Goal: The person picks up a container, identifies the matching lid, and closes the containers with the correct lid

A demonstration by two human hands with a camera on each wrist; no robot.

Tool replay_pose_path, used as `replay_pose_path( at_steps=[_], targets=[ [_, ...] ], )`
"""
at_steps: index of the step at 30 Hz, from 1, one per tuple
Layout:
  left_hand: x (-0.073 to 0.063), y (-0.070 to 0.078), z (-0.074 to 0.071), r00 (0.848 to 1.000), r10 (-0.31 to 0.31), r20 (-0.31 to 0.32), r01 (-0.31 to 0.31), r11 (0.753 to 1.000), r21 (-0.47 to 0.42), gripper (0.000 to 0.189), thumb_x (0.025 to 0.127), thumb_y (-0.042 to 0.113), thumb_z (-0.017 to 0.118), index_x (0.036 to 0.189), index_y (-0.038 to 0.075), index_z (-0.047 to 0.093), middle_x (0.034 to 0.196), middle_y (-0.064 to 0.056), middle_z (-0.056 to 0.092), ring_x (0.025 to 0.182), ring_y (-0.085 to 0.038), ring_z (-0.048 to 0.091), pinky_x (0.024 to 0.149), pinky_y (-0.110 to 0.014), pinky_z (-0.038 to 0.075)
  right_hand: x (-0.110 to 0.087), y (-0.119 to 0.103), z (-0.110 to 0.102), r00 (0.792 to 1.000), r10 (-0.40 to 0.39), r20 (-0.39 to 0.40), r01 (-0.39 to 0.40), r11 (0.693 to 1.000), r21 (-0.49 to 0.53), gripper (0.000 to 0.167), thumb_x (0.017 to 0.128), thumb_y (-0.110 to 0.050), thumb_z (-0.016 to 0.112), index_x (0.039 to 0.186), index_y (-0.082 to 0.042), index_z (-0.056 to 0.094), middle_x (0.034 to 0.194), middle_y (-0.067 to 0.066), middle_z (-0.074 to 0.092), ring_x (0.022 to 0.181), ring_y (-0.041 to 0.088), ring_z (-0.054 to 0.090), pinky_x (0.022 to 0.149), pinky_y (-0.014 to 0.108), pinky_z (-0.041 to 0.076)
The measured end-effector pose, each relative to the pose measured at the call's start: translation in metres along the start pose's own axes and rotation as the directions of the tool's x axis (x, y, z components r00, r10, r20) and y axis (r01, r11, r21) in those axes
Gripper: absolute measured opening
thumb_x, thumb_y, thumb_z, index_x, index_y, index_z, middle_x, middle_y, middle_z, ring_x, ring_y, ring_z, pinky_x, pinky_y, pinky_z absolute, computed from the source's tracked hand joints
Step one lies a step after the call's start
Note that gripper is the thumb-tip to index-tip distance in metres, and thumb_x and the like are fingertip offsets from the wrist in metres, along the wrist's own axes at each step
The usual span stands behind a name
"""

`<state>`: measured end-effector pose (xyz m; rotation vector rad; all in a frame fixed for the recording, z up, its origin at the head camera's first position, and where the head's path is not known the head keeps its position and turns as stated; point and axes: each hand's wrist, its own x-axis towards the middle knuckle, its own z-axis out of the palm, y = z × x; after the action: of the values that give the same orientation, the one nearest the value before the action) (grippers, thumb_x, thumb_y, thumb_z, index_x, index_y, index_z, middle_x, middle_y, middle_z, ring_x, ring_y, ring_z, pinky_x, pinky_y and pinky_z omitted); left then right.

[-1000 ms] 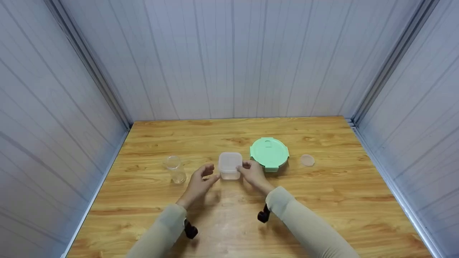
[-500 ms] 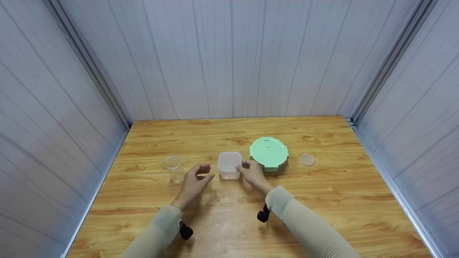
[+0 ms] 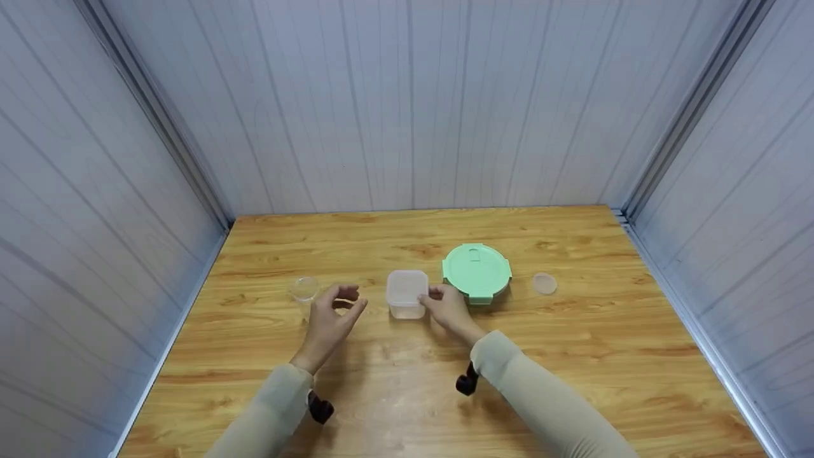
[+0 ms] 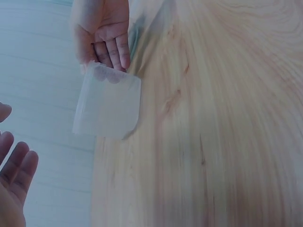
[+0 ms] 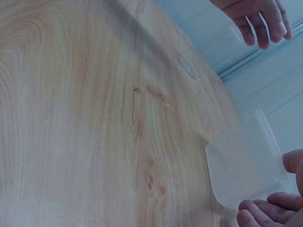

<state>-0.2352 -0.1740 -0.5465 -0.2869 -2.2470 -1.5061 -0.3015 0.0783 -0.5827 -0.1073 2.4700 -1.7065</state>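
Observation:
A square translucent plastic food container [image 3: 407,287] with a frosted lid stands upright mid-table. My right hand [image 3: 449,313] grips its right side, thumb on the lid's edge and fingers along the wall; the right wrist view shows the same container [image 5: 239,165] close up. Left of it, apart from the container, my left hand [image 3: 327,326] holds nothing, its thumb and fingers spread with a gap between them. In the left wrist view that left hand [image 4: 16,187] shows at the left edge. Just beyond it stands a clear cup [image 3: 305,289], its lower part mostly hidden behind the hand.
A round food container with a mint-green clip lid [image 3: 477,270] stands right behind my right hand. Farther right lies a small translucent round lid [image 3: 544,284]. Pale panelled walls [image 3: 407,114] border the wooden table [image 3: 572,369] at the back and sides.
My left hand has moved left, away from the square container, and now overlaps the clear cup in the head view. My right hand has stayed on the container.

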Motion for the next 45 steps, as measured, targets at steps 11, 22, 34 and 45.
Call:
replay_pose_path(
  at_steps=[11, 22, 34, 45],
  targets=[
    [0.0, -0.008, -0.017, 0.927, 0.287, -0.243, -0.262, 0.956, 0.131, 0.029, 0.084, -0.011, 0.086, 0.107, -0.003, 0.072, 0.1, -0.016, 0.073, 0.091, -0.033, 0.068, 0.088, -0.024, 0.056, -0.001, 0.002, -0.002, 1.0, -0.012, 0.002, 0.012, 1.0, 0.005, 0.029, 0.106, -0.013, 0.068, 0.125, 0.007, 0.075, 0.12, 0.021, 0.078, 0.116, 0.032, 0.073, 0.099, 0.042, 0.062],
    [0.002, -0.013, -0.028, 0.883, 0.278, -0.379, -0.22, 0.957, 0.19, 0.046, 0.074, -0.021, 0.087, 0.114, -0.012, 0.067, 0.111, -0.026, 0.065, 0.109, -0.037, 0.061, 0.105, -0.026, 0.043, 0.001, 0.003, -0.002, 1.0, -0.019, 0.011, 0.019, 1.0, 0.009, 0.028, 0.106, -0.013, 0.067, 0.126, 0.007, 0.074, 0.12, 0.021, 0.078, 0.116, 0.031, 0.073, 0.101, 0.042, 0.062],
    [0.001, -0.035, -0.052, 0.957, 0.136, -0.256, -0.105, 0.985, 0.134, 0.065, 0.082, -0.005, 0.091, 0.14, -0.007, 0.061, 0.145, -0.03, 0.056, 0.14, -0.046, 0.052, 0.12, -0.062, 0.04, -0.001, 0.002, -0.002, 1.0, 0.011, 0.018, -0.011, 1.0, 0.008, 0.031, 0.107, -0.015, 0.067, 0.129, 0.005, 0.073, 0.123, 0.019, 0.076, 0.12, 0.032, 0.071, 0.104, 0.044, 0.06],
    [0.004, -0.044, -0.067, 0.974, -0.167, -0.153, 0.169, 0.986, 0.002, 0.083, 0.089, 0.005, 0.089, 0.158, -0.004, 0.043, 0.16, -0.027, 0.044, 0.151, -0.047, 0.039, 0.127, -0.061, 0.035, 0.0, 0.001, -0.001, 1.0, 0.008, 0.013, -0.008, 1.0, 0.013, 0.029, 0.106, -0.013, 0.068, 0.127, 0.007, 0.073, 0.121, 0.02, 0.076, 0.116, 0.031, 0.072, 0.099, 0.04, 0.062]
  ],
)
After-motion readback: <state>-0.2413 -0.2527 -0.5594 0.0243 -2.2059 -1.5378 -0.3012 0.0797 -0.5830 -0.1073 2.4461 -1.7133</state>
